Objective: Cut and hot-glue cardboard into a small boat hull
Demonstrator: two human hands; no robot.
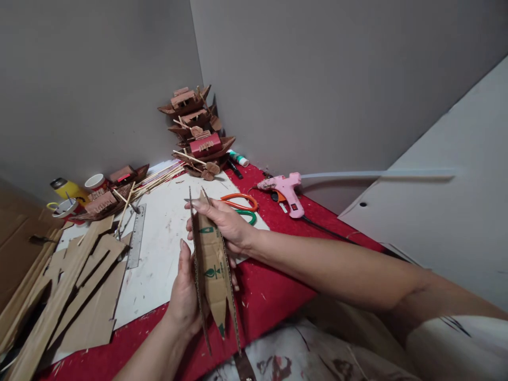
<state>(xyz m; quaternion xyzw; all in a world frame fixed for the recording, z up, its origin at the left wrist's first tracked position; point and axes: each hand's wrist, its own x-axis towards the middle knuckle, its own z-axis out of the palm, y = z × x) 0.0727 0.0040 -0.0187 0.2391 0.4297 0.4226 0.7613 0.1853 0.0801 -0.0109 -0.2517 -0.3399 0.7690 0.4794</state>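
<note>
Both hands hold a long folded cardboard boat hull (214, 264) upright above the red tablecloth (273, 296). My left hand (183, 296) grips its near lower side, fingers wrapped round the left wall. My right hand (224, 222) pinches the far pointed end, fingers closed over the top edges. The hull has green printed marks and open corrugated edges.
A pink glue gun (286, 188) with a long glue stick lies behind, beside orange and green scissors (242, 203). Finished cardboard boats (196, 129) are stacked in the corner. A white work board (159, 248), a metal ruler (137, 238), cut cardboard pieces (79, 286), sticks and cups lie at left.
</note>
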